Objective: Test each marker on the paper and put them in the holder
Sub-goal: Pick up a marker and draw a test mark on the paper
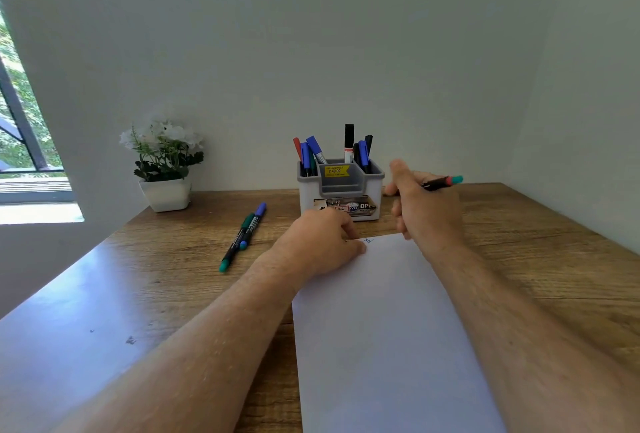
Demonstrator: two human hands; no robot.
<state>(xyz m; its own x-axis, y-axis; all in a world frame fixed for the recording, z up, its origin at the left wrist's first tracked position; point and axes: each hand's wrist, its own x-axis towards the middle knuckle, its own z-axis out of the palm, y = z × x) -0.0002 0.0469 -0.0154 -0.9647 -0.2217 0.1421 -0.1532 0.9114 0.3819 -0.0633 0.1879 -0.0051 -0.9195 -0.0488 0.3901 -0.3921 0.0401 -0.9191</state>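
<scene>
Wooden desk (173, 294) against a white wall: two markers (242, 237) lie left of the paper (388, 346), about eight stand in the grey holder (341, 187) at the far edge. Right hand (427, 211) grips a teal-ended marker (443, 182) beside the holder; left hand (322, 242), fingers curled, presses the paper's far corner.

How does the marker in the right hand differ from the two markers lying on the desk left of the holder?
The held marker is gripped in the right hand, lifted off the desk beside the holder; the two loose markers lie flat, side by side, touched by neither hand. The held marker points right, with a teal end; the loose pair lies diagonally, one with a teal end, one with a blue cap. All have dark barrels.
</scene>
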